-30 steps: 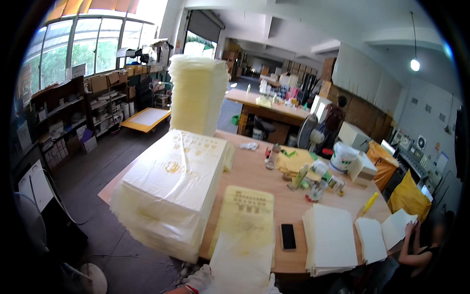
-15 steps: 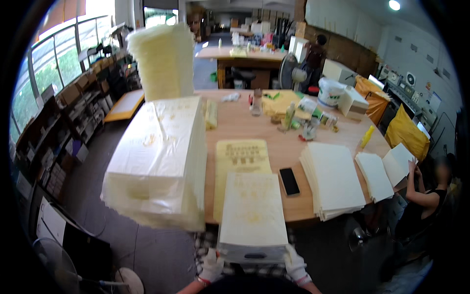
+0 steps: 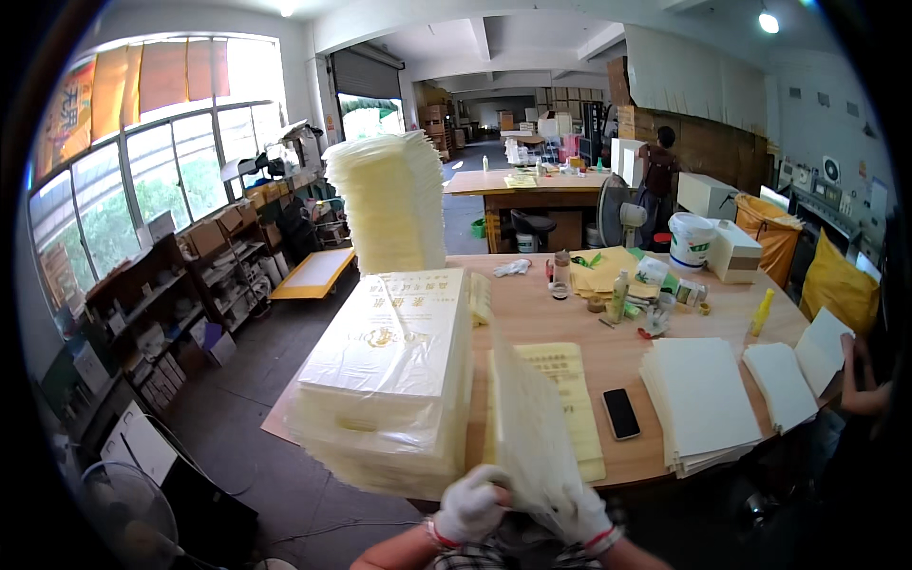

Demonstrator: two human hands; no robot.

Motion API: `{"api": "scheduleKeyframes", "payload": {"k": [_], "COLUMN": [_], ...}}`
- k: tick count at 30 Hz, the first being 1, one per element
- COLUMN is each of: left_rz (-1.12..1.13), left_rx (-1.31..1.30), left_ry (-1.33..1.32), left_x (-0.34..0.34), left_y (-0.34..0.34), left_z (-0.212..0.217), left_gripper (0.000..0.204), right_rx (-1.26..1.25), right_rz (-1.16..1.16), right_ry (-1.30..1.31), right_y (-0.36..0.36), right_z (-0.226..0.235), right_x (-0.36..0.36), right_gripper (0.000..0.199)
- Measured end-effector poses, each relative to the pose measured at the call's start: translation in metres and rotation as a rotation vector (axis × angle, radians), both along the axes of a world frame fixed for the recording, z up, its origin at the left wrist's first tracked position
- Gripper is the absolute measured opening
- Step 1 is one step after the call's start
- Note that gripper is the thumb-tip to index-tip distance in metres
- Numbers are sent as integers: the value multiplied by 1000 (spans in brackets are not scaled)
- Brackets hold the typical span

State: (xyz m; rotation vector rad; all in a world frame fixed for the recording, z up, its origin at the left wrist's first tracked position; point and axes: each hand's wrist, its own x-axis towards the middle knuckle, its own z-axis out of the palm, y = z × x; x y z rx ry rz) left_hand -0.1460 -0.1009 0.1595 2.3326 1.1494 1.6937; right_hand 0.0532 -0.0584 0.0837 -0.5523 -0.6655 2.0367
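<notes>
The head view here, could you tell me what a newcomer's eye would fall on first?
Most striking are two pale yellow piles: a tall stack of bags at the table's far left and a big wrapped bundle of sheets overhanging its near left edge. At the bottom, the white-gloved left hand and right hand hold up a thin clear bag, above the wooden table.

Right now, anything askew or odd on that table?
The big plastic-wrapped pale yellow paper stack juts past the wooden table's left front corner, fanned unevenly. The black phone lies flat, fine.
</notes>
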Motion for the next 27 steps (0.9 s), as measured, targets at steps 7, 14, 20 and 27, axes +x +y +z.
{"api": "scheduleKeyframes", "payload": {"k": [7, 14, 20, 27], "left_rz": [363, 371, 621, 86], "left_rx": [306, 221, -299, -745], "left_ry": [-756, -1221, -1229, -587], "left_x": [-135, -224, -179, -30], "left_y": [28, 14, -1, -18], "left_z": [83, -14, -227, -98], "left_gripper": [17, 14, 26, 15], "right_rx": [1023, 618, 894, 952], "right_rz": [114, 673, 995, 1002], "right_ry": [-405, -398, -457, -286], "right_y": [78, 74, 76, 48], "right_z": [84, 74, 132, 69], "right_x": [-123, -187, -170, -116], "right_gripper": [34, 39, 41, 31]}}
